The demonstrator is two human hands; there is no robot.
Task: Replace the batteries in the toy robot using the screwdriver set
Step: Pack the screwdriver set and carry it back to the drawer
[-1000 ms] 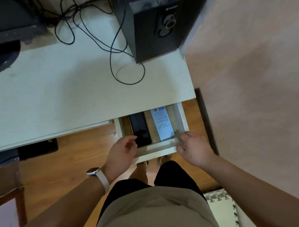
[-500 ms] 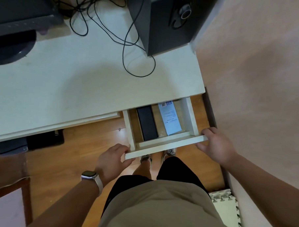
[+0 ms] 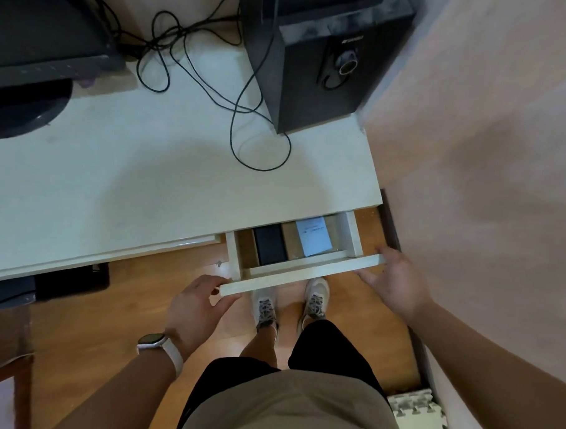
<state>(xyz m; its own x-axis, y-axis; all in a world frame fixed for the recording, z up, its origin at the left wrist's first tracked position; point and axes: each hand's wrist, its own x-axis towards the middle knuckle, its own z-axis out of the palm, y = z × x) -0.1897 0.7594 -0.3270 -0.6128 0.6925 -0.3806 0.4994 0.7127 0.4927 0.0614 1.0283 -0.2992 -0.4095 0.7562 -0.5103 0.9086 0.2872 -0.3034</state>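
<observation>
A person stands at a white desk [image 3: 146,202] whose drawer [image 3: 353,233] is partly out. The left hand [image 3: 196,308], with a watch [image 3: 153,340] on its wrist, grips the left end of the drawer front [image 3: 305,273], thumb below and fingers curled above. The right hand [image 3: 398,281] holds the right end between thumb and fingers. Inside the drawer a black case [image 3: 270,247] lies beside a pale blue packet [image 3: 314,236]; whether the case is the screwdriver set cannot be told. A speaker [image 3: 330,64] and loose cables [image 3: 234,115] sit on the desk.
</observation>
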